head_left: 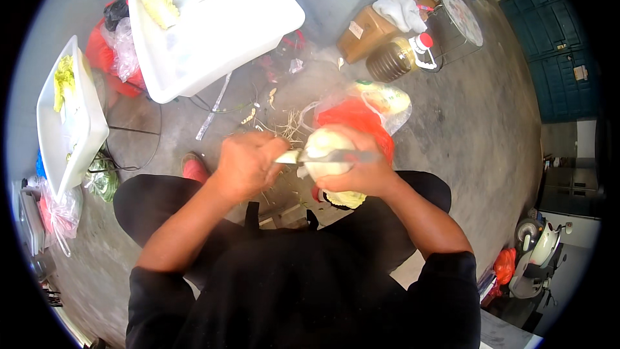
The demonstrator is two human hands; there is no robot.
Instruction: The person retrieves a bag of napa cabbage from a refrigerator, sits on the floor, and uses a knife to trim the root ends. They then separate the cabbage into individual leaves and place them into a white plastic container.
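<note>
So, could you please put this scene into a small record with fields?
Left hand: closed around the handle of a knife
Right hand: holding a pale cabbage
Blade: across the cabbage as seen from above; whether it cuts in is unclear
Upper left: large white tub with yellowish leaves
Far left: smaller white tub
Upper right: red-capped bottle beside a cardboard box

1. From where I stand, no word or number can be read.
2. Upper part of the frame, right of centre: a pale label (356, 30) sits on the side of a brown cardboard box (371, 40) — too small to make out.
3. Upper right of the frame: a light rectangular patch (580, 73) shows on the dark teal door (547, 84) — also too small to read.
</note>
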